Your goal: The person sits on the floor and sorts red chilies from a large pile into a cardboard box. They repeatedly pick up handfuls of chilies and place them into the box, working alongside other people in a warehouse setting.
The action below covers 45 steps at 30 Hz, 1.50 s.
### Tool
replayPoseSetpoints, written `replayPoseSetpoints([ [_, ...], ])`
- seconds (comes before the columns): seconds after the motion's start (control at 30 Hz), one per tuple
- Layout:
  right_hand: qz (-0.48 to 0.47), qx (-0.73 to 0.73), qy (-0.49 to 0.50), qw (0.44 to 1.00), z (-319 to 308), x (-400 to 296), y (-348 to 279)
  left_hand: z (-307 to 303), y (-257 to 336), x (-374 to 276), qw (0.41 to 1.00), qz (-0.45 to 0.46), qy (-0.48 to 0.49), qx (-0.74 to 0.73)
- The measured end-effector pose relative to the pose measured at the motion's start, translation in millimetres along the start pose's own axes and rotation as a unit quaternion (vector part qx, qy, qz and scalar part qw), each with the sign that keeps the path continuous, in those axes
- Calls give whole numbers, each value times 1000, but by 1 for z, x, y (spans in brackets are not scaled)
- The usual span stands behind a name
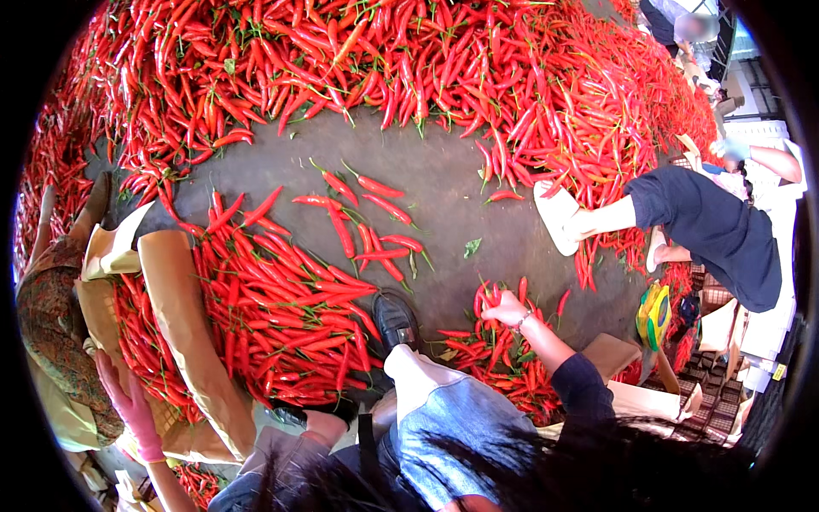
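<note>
My left hand (133, 409), in a pink glove, is raised at the lower left with its fingers apart. It is beside an opened cardboard box (185, 333) holding red chili peppers (153, 352). My right hand (505, 310), bare and with a bracelet at the wrist, is closed around a few red chili peppers (486, 296). Below it lies a small heap of chilies (512, 377) with green stems. Between my hands, a pile of chilies (288, 320) lies lined up in roughly one direction, close to my black shoe (393, 320).
A large chili heap (416, 57) spreads across the far side. Loose chilies (384, 205) and a leaf (472, 248) lie on the grey floor (461, 192). A person in dark trousers (710, 230) is at the right, another in patterned clothing (54, 326) at the left. Cartons (697, 384) stand lower right.
</note>
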State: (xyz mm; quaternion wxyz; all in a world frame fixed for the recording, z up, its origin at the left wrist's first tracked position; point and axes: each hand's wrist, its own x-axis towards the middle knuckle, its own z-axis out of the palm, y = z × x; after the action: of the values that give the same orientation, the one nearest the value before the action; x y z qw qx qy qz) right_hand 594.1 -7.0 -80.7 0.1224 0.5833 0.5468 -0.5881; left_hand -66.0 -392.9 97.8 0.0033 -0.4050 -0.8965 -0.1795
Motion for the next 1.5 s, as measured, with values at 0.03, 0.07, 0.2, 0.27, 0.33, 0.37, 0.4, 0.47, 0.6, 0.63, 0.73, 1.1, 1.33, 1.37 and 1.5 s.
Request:
replayPoseSetpoints([
  [0.03, 13, 56, 14, 998, 5, 2, -6, -1, -1, 1, 1000, 2, 0, 1],
  [0.07, -15, 142, -12, 990, 5, 6, -14, 0, -1, 0, 1000, 3, 0, 1],
  [0.2, 0, 271, -61, 961, 0, 24, -36, 0, -2, 1, 1000, 8, -9, 0],
  [0.27, -33, 285, -82, 955, 2, 31, -45, 0, -2, 1, 1000, 10, -12, 0],
  [0.33, -18, 230, -137, 963, -1, 34, -44, -2, -3, 0, 1000, 13, -13, 1],
  [0.37, -11, 202, -164, 965, -3, 34, -43, 0, -5, -1, 1000, 15, -11, 1],
  [0.4, 25, -12, -231, 973, -3, 33, -40, -3, -4, 0, 1000, 17, -6, -2],
  [0.47, -118, -291, -303, 900, 11, 28, -12, 5, 1, 0, 999, 15, 15, -34],
  [0.6, -289, -289, 46, 911, 68, 39, -126, -6, 0, 1, 992, -54, -28, -111],
  [0.63, -386, -241, 94, 885, 85, 53, -146, 0, 14, 3, 989, -43, -27, -139],
  [0.73, -291, -361, 88, 882, 123, 109, -179, 2, 47, 25, 995, 51, -84, 4],
  [1.1, -156, -397, 146, 893, 88, 138, -174, 80, 168, 25, 936, 184, -279, -107],
  [1.33, -75, 42, 62, 994, 23, 135, -167, 265, 280, 37, 893, 317, -299, -118],
  [1.37, -88, 15, 101, 991, 13, 134, -158, 297, 293, 36, 906, 327, -257, -79],
  [1.5, -170, -50, 308, 935, -15, 121, -111, 343, 335, 50, 876, 324, -350, 77],
])
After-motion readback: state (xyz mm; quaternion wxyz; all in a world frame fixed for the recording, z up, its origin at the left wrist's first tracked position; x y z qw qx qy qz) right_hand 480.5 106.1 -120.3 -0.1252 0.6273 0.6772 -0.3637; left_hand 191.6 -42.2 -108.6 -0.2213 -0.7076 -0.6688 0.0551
